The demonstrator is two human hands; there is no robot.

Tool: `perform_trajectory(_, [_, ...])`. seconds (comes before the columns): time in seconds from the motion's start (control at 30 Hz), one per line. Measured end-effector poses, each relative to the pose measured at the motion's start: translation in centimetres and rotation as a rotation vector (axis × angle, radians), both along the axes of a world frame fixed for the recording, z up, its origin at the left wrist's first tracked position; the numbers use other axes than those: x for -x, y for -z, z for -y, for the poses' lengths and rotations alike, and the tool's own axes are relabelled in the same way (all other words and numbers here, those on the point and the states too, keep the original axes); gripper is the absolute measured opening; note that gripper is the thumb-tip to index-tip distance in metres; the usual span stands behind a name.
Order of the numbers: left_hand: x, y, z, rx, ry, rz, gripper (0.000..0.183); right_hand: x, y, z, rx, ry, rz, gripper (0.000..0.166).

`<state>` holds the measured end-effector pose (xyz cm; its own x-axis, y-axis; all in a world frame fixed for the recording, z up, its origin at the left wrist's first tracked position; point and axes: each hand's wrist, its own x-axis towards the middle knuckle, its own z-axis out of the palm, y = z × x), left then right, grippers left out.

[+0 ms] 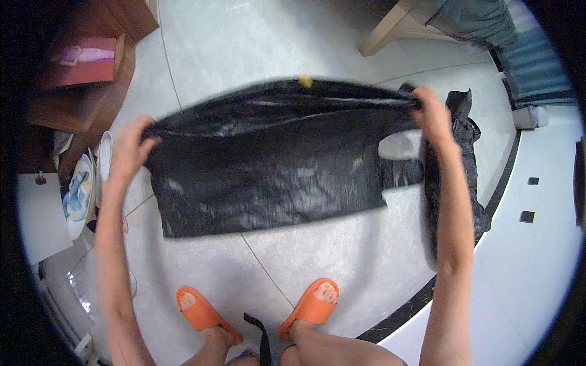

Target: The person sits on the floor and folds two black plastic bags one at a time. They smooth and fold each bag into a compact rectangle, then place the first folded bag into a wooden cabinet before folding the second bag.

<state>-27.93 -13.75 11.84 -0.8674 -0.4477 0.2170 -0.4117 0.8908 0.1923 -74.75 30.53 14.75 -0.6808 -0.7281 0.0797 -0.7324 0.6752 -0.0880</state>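
A black plastic bag [274, 174] is stretched wide between my two hands above the tiled floor, its upper edge bowed and slightly blurred. My left hand [139, 139] pinches its upper left corner, fingers and thumb closed on the plastic. At the upper right corner, my right hand [430, 112] grips the same bag. A small yellow spot shows on the upper edge, too blurred to name. From the bag's right side juts a narrow black strip like a handle. Beside my right forearm lies more crumpled black plastic [467, 160], partly hidden by that arm.
My feet stand in orange slides [201, 311] below the bag. At left are a wooden cabinet [82, 110] and a pale hat with blue patterning [78, 196]. A beige furniture leg [384, 29] and a teal curtain-like fabric [535, 68] are at upper right. A white wall with outlets runs along the right.
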Motion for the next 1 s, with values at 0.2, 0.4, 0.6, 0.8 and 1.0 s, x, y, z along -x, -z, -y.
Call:
perform_trajectory(0.2, [-4.3, -15.7, -0.4, 0.166, 0.105, -0.208, 0.035, -8.4, -16.0, -6.7, 0.312, -0.135, -0.597, 0.054])
perform_trajectory(0.4, [-11.6, -10.9, -6.4, 0.123, 0.094, -0.111, 0.020, -21.3, -7.5, -12.3, 0.155, -0.099, -0.350, 0.044])
perform_trajectory(0.6, [-15.7, 2.6, -8.6, -0.007, 0.133, -0.087, 0.024, -27.0, 5.5, -14.9, -0.001, -0.001, -0.092, 0.047])
perform_trajectory(0.8, [-18.4, 7.1, -11.4, -0.176, 0.109, 0.181, 0.046, -31.0, 6.7, -15.5, -0.145, 0.110, 0.202, 0.043])
perform_trajectory(1.0, [-15.9, 6.2, -13.4, -0.270, 0.172, 0.207, 0.079, -34.3, 8.7, -11.2, 0.440, 0.688, 0.992, 0.040])
